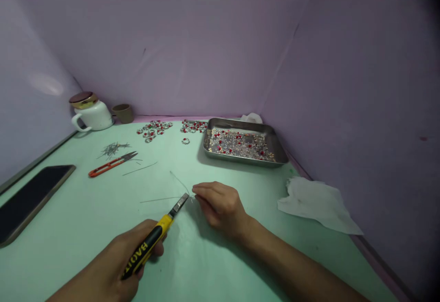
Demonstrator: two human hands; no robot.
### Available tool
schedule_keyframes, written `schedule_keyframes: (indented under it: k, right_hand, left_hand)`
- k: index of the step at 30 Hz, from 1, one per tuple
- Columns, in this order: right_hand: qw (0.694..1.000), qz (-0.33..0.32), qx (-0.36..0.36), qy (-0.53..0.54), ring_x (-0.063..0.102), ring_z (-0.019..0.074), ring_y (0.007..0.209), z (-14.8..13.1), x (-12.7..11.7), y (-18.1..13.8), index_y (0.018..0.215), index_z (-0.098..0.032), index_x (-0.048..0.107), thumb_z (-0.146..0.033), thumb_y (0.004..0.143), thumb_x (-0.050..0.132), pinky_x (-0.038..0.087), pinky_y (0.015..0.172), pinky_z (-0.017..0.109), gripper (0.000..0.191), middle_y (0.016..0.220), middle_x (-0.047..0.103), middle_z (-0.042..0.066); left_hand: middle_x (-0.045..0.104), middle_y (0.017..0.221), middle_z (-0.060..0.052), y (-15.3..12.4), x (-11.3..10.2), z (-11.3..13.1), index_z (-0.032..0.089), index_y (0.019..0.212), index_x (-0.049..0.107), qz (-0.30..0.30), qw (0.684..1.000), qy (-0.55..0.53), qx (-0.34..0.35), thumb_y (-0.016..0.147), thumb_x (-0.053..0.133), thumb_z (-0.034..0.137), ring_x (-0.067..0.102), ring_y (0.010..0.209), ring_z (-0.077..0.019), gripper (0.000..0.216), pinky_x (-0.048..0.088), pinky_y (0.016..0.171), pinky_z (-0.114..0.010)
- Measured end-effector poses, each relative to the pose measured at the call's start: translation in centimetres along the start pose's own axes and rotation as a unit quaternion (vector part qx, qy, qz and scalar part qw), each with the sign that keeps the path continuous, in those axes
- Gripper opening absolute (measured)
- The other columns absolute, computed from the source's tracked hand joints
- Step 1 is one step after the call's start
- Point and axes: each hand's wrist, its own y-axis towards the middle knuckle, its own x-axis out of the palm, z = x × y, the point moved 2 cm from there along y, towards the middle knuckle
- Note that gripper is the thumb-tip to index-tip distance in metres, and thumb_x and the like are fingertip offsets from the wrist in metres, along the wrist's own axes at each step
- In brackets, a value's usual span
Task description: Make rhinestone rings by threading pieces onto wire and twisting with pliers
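My left hand (118,260) is closed around the yellow-and-black handles of a pair of pliers (154,238). The pliers' metal jaws reach up to a thin wire (180,182) on the green table. My right hand (220,203) rests on the table just right of the jaws, fingers pinched together on the wire's end; a small bit may be there but is too small to make out. More thin wire (160,199) lies flat to the left of the jaws.
A metal tray (278,148) of red and silver beads stands at the back right. Finished bead rings (154,129) lie behind. Orange snips (112,164), wire pieces (112,148), a white teapot (91,112), a cup (123,112), a phone (30,196) and tissue (316,203) surround.
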Motion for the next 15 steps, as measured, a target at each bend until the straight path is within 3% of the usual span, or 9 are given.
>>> schedule_keyframes:
  k: [1,2,4,6,7,9,15]
  right_hand:
    - [0.992,0.001,0.105,0.066,0.063,0.0160,0.074,0.3,0.1,0.0,0.091,-0.015,0.065,-0.012,0.075,0.053,0.053,0.071,0.031,0.020,0.085,0.068,0.008]
    - [0.966,0.001,0.214,0.144,0.062,0.0157,0.069,0.6,0.2,0.0,0.090,-0.015,0.065,-0.017,0.075,0.054,0.053,0.064,0.031,0.018,0.083,0.068,0.008]
    - [0.867,-0.002,0.392,0.307,0.060,0.0144,0.061,0.9,0.6,0.0,0.085,-0.014,0.065,-0.026,0.073,0.058,0.053,0.054,0.030,0.018,0.080,0.066,0.008]
    - [0.773,-0.009,0.474,0.421,0.059,0.0135,0.059,0.8,0.8,0.1,0.083,-0.012,0.064,-0.033,0.068,0.064,0.051,0.048,0.027,0.025,0.081,0.065,0.009]
    - [0.749,-0.016,0.487,0.449,0.058,0.0132,0.060,0.7,0.8,0.2,0.081,-0.012,0.065,-0.036,0.066,0.066,0.050,0.046,0.026,0.029,0.081,0.064,0.009]
    - [0.735,-0.036,0.495,0.462,0.057,0.0126,0.058,0.4,0.8,0.3,0.078,-0.011,0.065,-0.039,0.062,0.070,0.048,0.043,0.023,0.033,0.077,0.064,0.008]
    - [0.750,-0.087,0.492,0.433,0.052,0.0079,0.047,0.1,1.0,0.2,0.066,-0.010,0.066,-0.033,0.062,0.070,0.036,0.031,0.013,0.024,0.058,0.059,0.003]
  left_hand:
    - [0.063,0.084,0.000,0.0,-0.1,0.1,0.023,0.097,0.052,-0.005,1.000,0.000,0.004,0.055,0.035,0.015,0.058,0.073,-0.0179,0.046,0.048,0.074,-0.032]
    - [0.063,0.087,-0.001,0.0,-0.2,0.3,0.023,0.098,0.051,-0.012,1.000,-0.001,0.006,0.055,0.035,0.015,0.058,0.076,-0.0191,0.046,0.047,0.077,-0.035]
    - [0.063,0.092,-0.002,0.1,-0.4,0.5,0.023,0.094,0.051,-0.016,1.000,0.002,0.006,0.054,0.035,0.016,0.057,0.084,-0.0219,0.044,0.045,0.080,-0.037]
    - [0.062,0.098,-0.003,0.0,-0.5,0.5,0.023,0.091,0.052,-0.005,1.000,0.011,0.006,0.052,0.035,0.016,0.055,0.094,-0.0246,0.043,0.045,0.081,-0.037]
    - [0.062,0.098,-0.003,0.0,-0.5,0.6,0.023,0.091,0.053,0.003,1.000,0.014,0.007,0.051,0.035,0.016,0.053,0.097,-0.0254,0.044,0.045,0.080,-0.035]
    - [0.062,0.098,-0.002,0.0,-0.4,0.8,0.024,0.093,0.053,0.024,0.999,0.018,0.012,0.048,0.035,0.016,0.051,0.101,-0.0252,0.048,0.046,0.080,-0.032]
    - [0.061,0.098,0.000,-0.1,-0.2,1.8,0.024,0.092,0.055,0.017,0.999,0.013,0.043,0.045,0.036,0.014,0.054,0.096,-0.0225,0.052,0.046,0.079,-0.026]
